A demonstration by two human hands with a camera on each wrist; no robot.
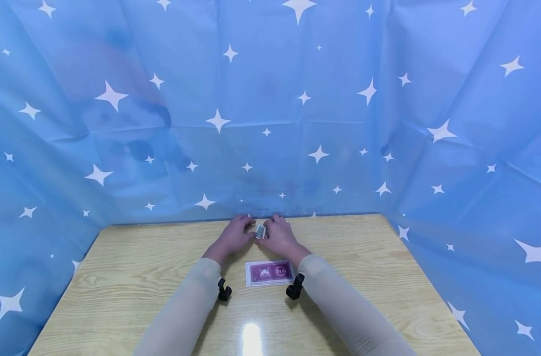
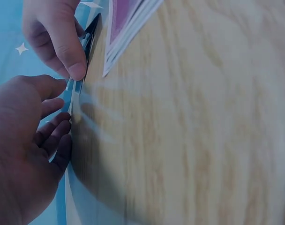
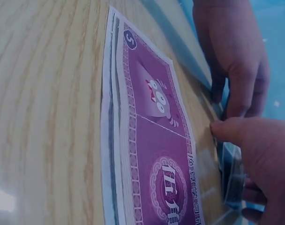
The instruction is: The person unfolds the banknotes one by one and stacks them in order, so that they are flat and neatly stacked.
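Note:
Near the far table edge, both hands meet around a small bluish-grey card-like piece with a white border. The right hand grips it between thumb and fingers; in the right wrist view, the piece looks dark and layered under that hand. On the other side is the left hand, its thumb close to the piece's edge. The left wrist view shows the left hand's fingers loosely bent; whether they touch the piece is unclear. A stack of purple play banknotes lies flat between the forearms.
The wood-grain table reaches back to a blue curtain with white stars, which also hangs at both sides. Black wrist mounts sit on the light sleeves. A bright glare patch shows near the front.

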